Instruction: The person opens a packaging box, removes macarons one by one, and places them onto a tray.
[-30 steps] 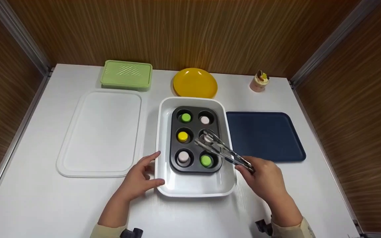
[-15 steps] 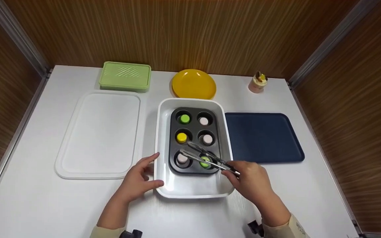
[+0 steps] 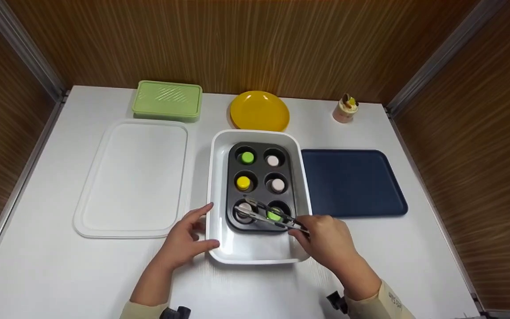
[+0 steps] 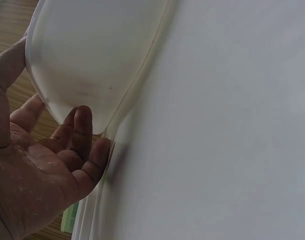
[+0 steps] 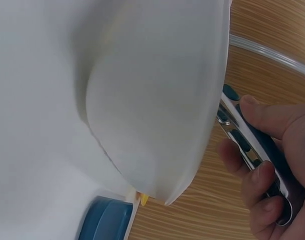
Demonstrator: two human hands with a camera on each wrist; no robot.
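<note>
My right hand [image 3: 326,239] grips metal tongs [image 3: 277,217], which reach left over the near row of a dark muffin tin [image 3: 261,195]. The tongs' tips lie over a pale round piece [image 3: 245,207] in the near left cup; whether they pinch it I cannot tell. A green round piece [image 3: 274,214] sits partly behind them. The other cups hold green, yellow [image 3: 243,182] and pale pink pieces. The tin stands inside a white tub [image 3: 259,256]. My left hand [image 3: 184,241] touches the tub's left rim with thumb and forefinger spread; its other fingers are loosely bent outside the wall [image 4: 87,65].
To the left lies a white lid [image 3: 137,177]. A green lidded box [image 3: 167,99] and a yellow plate [image 3: 260,110] stand at the back, with a small dessert cup [image 3: 345,109] back right. Right of the tub is a navy tray [image 3: 354,184]. Wooden panels surround the table.
My right hand has moved left and lower with the tongs, whose tips went from the middle right cup to the near left cup. My left hand has stayed on the rim.
</note>
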